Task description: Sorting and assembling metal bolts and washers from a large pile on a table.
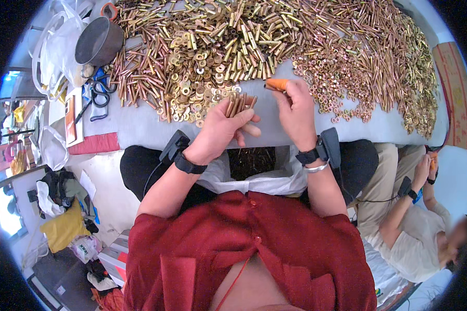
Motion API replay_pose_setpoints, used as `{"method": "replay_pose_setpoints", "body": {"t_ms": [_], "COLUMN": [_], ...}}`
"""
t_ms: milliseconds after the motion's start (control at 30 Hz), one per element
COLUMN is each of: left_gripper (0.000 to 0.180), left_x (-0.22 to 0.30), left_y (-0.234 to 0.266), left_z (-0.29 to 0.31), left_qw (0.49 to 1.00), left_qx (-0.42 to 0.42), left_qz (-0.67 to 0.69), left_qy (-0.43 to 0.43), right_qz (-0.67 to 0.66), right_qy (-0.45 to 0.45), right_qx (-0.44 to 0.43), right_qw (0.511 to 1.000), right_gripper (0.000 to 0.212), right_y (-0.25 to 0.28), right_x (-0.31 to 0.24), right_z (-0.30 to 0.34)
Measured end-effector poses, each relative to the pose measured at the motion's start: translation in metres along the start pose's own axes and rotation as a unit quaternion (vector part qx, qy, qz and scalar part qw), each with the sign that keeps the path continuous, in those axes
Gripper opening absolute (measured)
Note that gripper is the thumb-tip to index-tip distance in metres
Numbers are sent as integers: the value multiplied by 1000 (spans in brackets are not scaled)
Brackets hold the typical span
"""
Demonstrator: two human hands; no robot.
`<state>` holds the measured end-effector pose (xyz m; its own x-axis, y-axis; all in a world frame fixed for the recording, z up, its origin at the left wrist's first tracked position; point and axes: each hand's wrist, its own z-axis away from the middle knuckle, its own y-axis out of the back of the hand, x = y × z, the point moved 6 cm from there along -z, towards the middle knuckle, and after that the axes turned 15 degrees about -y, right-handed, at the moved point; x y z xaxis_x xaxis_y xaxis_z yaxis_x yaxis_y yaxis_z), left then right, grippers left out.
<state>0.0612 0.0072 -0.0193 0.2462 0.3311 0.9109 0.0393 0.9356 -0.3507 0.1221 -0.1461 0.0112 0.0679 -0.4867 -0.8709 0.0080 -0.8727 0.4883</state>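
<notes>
Several thin copper-coloured metal rods (237, 105) stick up side by side from my left hand (224, 125), whose fingers are closed round them. A pale cover sits on one of its fingertips. My right hand (298, 106) is raised just to the right, with an orange cover (277, 84) on a finger. Its fingers are pinched together at a small dark end, and what they hold is too small to name. Just beyond both hands lie a heap of flat washers (192, 67), brass-coloured metal sleeves (251, 44) and a spread of small nuts (332, 85).
More rods and sleeves cover the grey table (140, 124). At the left are a dark round pot (99, 41), scissors (99, 93) and a red cloth (94, 144). A white-lined container (251, 163) stands between my knees. A co-worker (415, 228) sits at the right.
</notes>
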Motion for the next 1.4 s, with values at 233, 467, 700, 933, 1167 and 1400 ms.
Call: {"method": "replay_pose_setpoints", "body": {"t_ms": [233, 467, 700, 933, 1167, 1400], "left_gripper": [27, 26, 25, 16, 18, 16], "left_x": [0, 1, 21, 56, 48, 25], "left_y": [3, 4, 20, 58, 51, 7], "left_z": [-1, 0, -4, -4, -15, -33], "left_qw": [999, 996, 999, 957, 922, 935], "left_qx": [-10, -33, 14, 114, 133, 82], "left_qz": [-39, -64, -30, -261, -351, -319], "left_qy": [15, 50, -4, -61, -95, -132], "right_qz": [113, 114, -157, 139, 164, 227], "right_qy": [127, 193, -138, 206, 221, 154], "right_qx": [2, -82, -99, -32, -45, 40], "right_qw": [985, 971, 973, 968, 960, 961], "right_gripper": [19, 17, 22, 29, 32, 33], "right_y": [3, 0, -26, -71, -69, -6], "right_x": [-17, -25, -2, -50, -36, 0], "right_z": [19, 25, 8, 30, 26, 25]}}
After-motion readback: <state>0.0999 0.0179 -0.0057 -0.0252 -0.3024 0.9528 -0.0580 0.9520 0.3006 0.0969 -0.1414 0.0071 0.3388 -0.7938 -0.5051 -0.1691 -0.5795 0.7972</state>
